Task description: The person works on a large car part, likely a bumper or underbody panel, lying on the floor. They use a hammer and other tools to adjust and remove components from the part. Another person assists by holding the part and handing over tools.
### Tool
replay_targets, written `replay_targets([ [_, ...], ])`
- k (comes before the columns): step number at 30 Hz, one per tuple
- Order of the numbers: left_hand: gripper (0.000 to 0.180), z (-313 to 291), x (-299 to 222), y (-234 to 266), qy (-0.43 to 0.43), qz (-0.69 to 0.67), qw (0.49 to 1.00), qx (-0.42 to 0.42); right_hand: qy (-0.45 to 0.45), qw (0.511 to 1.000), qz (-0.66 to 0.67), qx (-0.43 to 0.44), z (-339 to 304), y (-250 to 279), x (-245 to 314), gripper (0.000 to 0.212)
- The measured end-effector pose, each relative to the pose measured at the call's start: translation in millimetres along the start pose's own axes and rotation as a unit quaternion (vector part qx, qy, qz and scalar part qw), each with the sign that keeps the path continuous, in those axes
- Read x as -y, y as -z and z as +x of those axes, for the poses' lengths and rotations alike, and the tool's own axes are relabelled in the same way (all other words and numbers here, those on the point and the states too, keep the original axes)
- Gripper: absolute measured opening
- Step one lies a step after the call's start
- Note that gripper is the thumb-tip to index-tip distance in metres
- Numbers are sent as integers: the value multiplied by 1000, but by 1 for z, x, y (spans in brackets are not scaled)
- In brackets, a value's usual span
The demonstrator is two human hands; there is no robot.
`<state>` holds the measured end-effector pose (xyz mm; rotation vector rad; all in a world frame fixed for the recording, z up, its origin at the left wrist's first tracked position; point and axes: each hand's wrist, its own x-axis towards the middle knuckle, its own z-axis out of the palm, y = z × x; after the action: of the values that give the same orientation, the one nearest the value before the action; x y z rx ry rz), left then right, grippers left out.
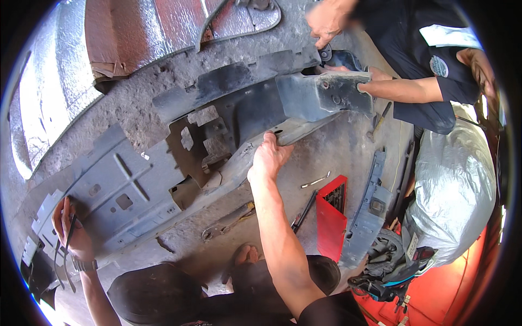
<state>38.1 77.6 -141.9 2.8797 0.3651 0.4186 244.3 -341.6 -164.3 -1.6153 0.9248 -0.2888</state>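
A long grey sheet-metal vehicle panel (149,171) with cutouts and a cross-shaped rib stretches from lower left to upper right in front of me. At its left end, my left hand (73,231) has its fingers curled on the panel's edge; thin dark strips show beside the fingers, and I cannot tell whether they belong to the panel. My right hand (269,157) is closed on the panel's near flange, right of the large cutouts, with the thumb on top. Toward the right end, a box-shaped section (302,98) of the panel lies against a co-worker's hand (378,84).
The co-worker's other hand (328,24) hangs above the panel. On the floor lie a red tray (330,220), a wrench (315,180), a hammer (379,122) and a narrow grey metal part (364,209). Silver foil sheeting (60,60) spreads at upper left; a silver-covered bundle (457,185) stands right.
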Motion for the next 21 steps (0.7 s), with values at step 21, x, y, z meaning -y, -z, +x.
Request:
replay_targets([
  [21,30,4,-9,-6,-36,-51,997,-44,-147,970,188,-40,7,7,1,77],
])
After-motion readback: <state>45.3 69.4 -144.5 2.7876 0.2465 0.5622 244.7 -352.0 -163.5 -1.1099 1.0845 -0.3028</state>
